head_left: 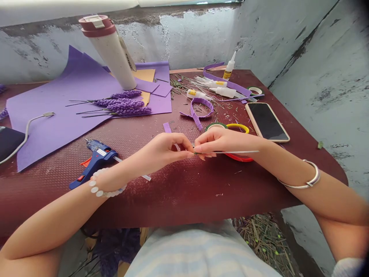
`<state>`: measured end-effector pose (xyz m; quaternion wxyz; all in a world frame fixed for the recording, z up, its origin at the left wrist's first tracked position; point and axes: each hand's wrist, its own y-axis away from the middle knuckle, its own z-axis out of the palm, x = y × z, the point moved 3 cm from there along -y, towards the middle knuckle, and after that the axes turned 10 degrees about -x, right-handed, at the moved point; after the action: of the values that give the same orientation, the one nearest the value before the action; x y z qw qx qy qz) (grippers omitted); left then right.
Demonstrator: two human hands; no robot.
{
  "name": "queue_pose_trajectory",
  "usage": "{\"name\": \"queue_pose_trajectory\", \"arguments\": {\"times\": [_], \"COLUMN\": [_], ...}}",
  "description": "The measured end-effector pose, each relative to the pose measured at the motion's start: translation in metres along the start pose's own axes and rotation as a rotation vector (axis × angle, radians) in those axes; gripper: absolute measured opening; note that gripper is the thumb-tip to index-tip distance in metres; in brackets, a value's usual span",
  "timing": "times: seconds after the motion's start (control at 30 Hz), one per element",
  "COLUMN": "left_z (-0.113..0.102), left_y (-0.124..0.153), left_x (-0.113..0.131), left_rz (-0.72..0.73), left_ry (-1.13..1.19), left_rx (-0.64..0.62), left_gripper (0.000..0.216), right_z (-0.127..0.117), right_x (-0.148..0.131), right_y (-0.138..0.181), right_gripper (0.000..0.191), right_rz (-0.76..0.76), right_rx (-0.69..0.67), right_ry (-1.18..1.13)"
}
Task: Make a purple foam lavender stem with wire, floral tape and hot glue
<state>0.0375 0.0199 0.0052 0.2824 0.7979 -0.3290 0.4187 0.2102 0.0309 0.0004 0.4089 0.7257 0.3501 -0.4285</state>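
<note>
Over the front middle of the table, my left hand [170, 148] and my right hand [216, 141] meet fingertip to fingertip, both closed in a pinch. A thin pale wire [239, 152] runs from my right fingertips to the right, below the wrist. A small dark green bit [195, 153] shows at its left end, between the two hands. What my left fingers pinch is mostly hidden. Behind that hand shows a purple strip [167, 127]; I cannot tell whether it is held. A green tape roll [216, 126], a yellow loop [240, 127] and a red loop [240, 158] lie partly behind my right hand.
A blue glue gun [99, 159] lies beside my left forearm. Purple flower stems [123, 104] rest on purple sheets [54, 100] near a white tumbler [115, 57]. Glue bottles [229, 67], cut wires, a curled purple strip [201, 109] and a phone [268, 121] are at back right.
</note>
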Motion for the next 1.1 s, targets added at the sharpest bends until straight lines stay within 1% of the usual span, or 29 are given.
{"name": "queue_pose_trajectory", "arguments": {"times": [0.17, 0.3, 0.37, 0.5, 0.57, 0.83, 0.97, 1.1], "left_z": [-0.0003, -0.0005, 0.0000, 0.0025, 0.0033, 0.0029, 0.0013, 0.0002], "left_y": [0.0001, 0.0000, -0.0003, -0.0016, -0.0021, 0.0014, 0.0023, 0.0015], "left_x": [-0.0020, -0.0038, -0.0039, -0.0015, -0.0010, -0.0010, 0.0005, 0.0011], "left_rz": [-0.006, 0.003, 0.007, 0.045, 0.047, 0.138, 0.128, 0.153], "left_ry": [-0.054, -0.087, -0.102, -0.149, -0.168, -0.122, -0.132, -0.147], "left_rx": [0.046, 0.070, 0.053, -0.028, -0.033, 0.126, 0.160, 0.152], "left_gripper": [0.009, 0.008, 0.011, 0.021, 0.024, 0.013, 0.007, 0.014], "right_z": [0.0002, -0.0002, -0.0009, -0.0011, -0.0006, -0.0018, -0.0009, 0.0007], "right_x": [0.0002, 0.0018, 0.0029, 0.0033, 0.0024, 0.0017, 0.0017, 0.0017], "right_y": [-0.0005, -0.0017, -0.0021, -0.0020, -0.0014, 0.0001, -0.0003, -0.0005], "right_gripper": [0.035, 0.033, 0.033, 0.030, 0.028, 0.028, 0.031, 0.033], "right_rz": [-0.012, -0.022, -0.015, -0.001, -0.004, -0.020, -0.023, -0.024], "right_rx": [-0.014, -0.013, 0.002, 0.021, 0.023, 0.037, 0.003, -0.027], "right_ry": [-0.004, -0.025, -0.033, -0.045, -0.057, -0.086, -0.061, -0.051]}}
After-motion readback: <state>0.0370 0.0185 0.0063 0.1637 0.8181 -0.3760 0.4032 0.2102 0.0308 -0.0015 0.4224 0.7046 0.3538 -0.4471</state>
